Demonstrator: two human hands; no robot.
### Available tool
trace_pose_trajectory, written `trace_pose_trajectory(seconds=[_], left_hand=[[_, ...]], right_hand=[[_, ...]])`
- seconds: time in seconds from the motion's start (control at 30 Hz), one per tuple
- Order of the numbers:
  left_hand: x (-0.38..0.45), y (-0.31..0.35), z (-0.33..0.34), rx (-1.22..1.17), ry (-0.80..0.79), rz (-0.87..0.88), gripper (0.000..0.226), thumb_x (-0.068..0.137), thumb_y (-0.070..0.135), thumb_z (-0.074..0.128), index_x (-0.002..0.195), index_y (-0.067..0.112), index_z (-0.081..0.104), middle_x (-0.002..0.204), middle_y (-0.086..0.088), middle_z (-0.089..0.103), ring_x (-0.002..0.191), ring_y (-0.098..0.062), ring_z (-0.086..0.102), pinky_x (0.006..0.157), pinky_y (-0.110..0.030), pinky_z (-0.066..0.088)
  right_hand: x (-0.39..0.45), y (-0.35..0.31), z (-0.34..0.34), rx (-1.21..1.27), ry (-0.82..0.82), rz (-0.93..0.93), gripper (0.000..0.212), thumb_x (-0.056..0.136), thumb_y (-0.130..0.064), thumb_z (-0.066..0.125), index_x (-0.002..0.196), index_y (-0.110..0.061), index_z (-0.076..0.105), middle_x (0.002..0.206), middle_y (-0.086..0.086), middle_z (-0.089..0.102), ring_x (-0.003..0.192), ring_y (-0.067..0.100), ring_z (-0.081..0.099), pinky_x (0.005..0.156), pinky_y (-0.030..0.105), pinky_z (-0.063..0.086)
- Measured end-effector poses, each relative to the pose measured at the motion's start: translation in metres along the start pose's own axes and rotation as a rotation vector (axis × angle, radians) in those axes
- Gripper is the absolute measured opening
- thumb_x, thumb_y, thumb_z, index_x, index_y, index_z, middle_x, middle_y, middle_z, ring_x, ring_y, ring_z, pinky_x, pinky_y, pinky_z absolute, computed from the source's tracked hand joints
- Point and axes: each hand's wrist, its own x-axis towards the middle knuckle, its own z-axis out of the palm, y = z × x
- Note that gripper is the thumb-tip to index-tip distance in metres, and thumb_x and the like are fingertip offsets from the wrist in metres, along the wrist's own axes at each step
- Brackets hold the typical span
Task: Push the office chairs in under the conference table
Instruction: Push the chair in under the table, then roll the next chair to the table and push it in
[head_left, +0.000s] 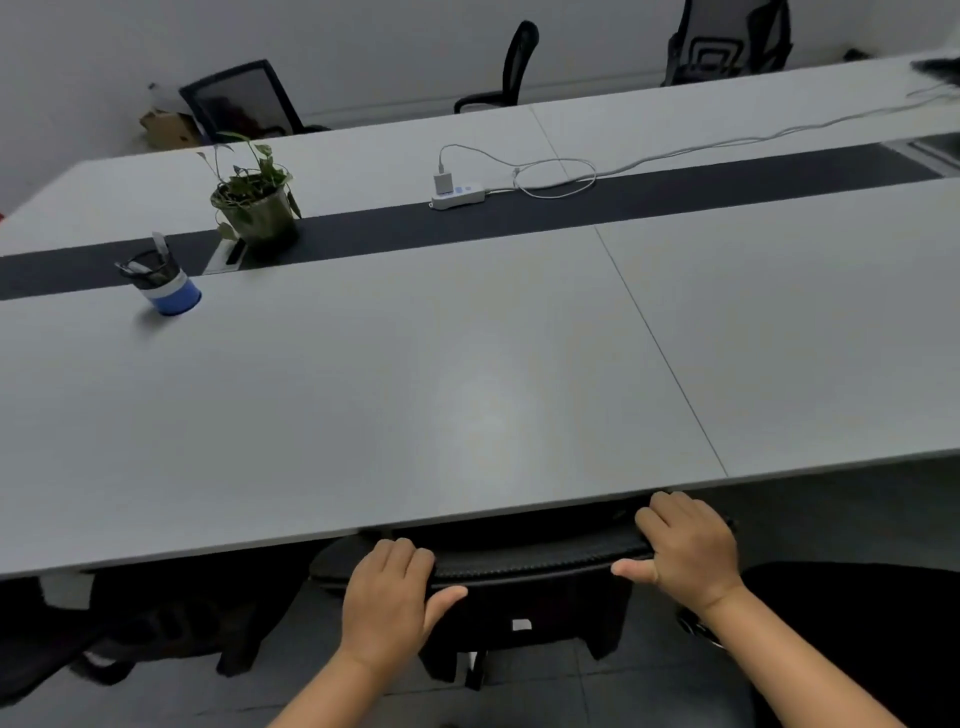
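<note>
Both hands hold the top edge of the chair (524, 564) backrest: my left hand (387, 605) has its fingers curled over the rim and thumb underneath, and my right hand (685, 551) is clamped the same way farther along. That grip sits just short of the tabletop (415, 395) edge, with the seat already hidden beneath it. I judge the rim stiff enough to push on, though the mesh below my hands would likely give. On casters, the chair should roll lightly but may swivel, so an even push from both ends suits it. Across from my grip, three more chairs stand back from the far side.
</note>
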Motion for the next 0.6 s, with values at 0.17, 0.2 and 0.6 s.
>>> trace_pose_trajectory(seconds=[0.17,0.2,0.6], left_hand=[[-0.001,0.004,-0.003,0.006,-0.083,-0.028,0.05,0.092,0.056,0.01,0.076,0.019,0.039,0.058,0.001,0.057,0.066,-0.017,0.031,0.06,-0.03,0.024],[-0.001,0.002,-0.006,-0.01,-0.108,-0.034,0.052,0.092,0.056,0.009,0.076,0.02,0.043,0.059,0.001,0.058,0.066,-0.016,0.033,0.061,-0.03,0.025],[-0.041,0.076,-0.057,-1.051,-0.521,-0.245,0.017,0.084,0.019,0.056,0.097,0.03,0.059,0.106,0.02,0.053,0.1,0.023,0.043,0.092,0.001,0.032]], right_hand=[[0.002,-0.001,-0.007,0.012,-0.037,0.051,0.081,0.084,-0.068,0.008,0.047,-0.01,0.05,0.046,0.003,0.047,0.044,0.018,0.041,0.052,0.026,0.018],[0.003,-0.004,-0.008,0.008,-0.062,0.076,0.081,0.084,-0.069,0.008,0.048,-0.01,0.051,0.047,0.002,0.048,0.048,0.017,0.04,0.053,0.026,0.018],[-0.124,-0.161,-0.082,0.666,-0.031,1.288,0.04,0.086,-0.023,0.057,0.125,-0.015,0.048,0.128,-0.008,0.039,0.122,0.006,0.035,0.099,0.018,0.026]])
